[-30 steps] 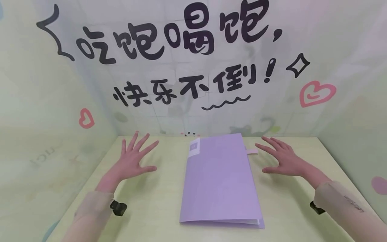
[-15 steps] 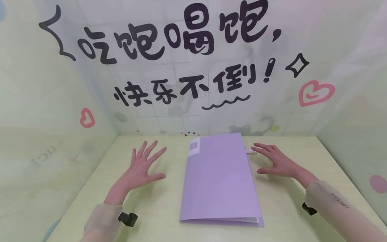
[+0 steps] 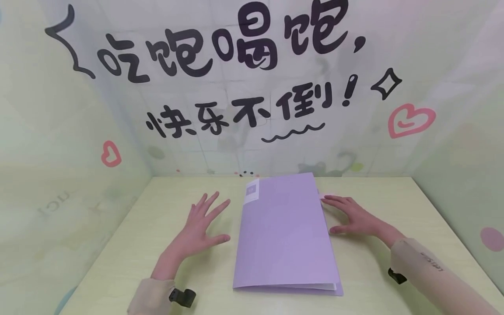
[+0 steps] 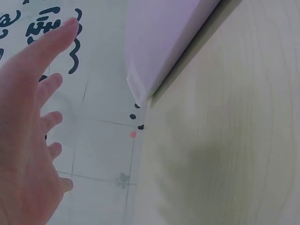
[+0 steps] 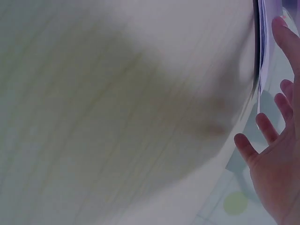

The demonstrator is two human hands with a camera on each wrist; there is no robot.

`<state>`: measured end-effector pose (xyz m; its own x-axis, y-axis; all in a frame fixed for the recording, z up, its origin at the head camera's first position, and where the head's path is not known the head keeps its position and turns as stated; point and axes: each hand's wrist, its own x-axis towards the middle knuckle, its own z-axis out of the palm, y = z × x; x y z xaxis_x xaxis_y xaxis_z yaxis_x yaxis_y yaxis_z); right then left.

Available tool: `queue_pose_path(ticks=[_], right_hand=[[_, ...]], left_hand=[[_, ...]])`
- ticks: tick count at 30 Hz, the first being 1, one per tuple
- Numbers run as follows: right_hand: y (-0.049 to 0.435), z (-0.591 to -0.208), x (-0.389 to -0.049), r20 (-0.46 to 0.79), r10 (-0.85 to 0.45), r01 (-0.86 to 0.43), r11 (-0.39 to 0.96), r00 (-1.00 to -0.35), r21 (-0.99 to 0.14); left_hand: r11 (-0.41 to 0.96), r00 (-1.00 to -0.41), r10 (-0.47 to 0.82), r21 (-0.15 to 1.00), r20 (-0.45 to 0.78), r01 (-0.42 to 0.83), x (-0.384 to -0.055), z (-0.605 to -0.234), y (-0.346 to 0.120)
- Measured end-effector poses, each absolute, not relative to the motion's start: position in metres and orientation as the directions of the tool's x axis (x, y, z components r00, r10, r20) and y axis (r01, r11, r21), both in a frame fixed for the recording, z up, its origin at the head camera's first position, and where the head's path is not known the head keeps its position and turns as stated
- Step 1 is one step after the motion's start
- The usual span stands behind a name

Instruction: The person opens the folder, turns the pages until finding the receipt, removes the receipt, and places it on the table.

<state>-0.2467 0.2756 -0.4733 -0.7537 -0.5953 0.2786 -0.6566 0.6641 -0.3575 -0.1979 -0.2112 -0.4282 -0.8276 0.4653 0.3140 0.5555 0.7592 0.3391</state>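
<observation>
A purple folder [image 3: 283, 236] lies closed on the table, its spine to the left, with a white label [image 3: 252, 191] at its upper left corner. White sheets show at its bottom edge. From the upper right side sticks a small pale pink tab [image 3: 322, 197]. My right hand [image 3: 356, 218] is at the folder's right edge, fingertips right at the tab and thumb lower along the edge. To the left of the spine, my left hand [image 3: 198, 232] hovers over the table with fingers spread, apart from the folder. In the left wrist view the folder [image 4: 164, 37] stands beyond the left thumb.
The pale wooden table [image 3: 130, 245] is enclosed at the back and both sides by printed panels. Large dark lettering [image 3: 256, 109] and pink hearts [image 3: 411, 121] mark them. A small black device [image 3: 183, 297] is strapped at the left wrist.
Both hands have come inward toward the folder, the left moving right and nearer, the right moving left until its fingertips reach the tab. The folder stays in place.
</observation>
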Motion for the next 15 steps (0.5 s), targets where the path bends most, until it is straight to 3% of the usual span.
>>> queue_pose_path(ticks=[15], right_hand=[[0.267, -0.478, -0.241, 0.152, -0.570, -0.583, 0.730, -0.807, -0.356]], left_hand=[[0.701, -0.834, 0.469, 0.453, 0.290, 0.551, -0.185, -0.427, -0.192]])
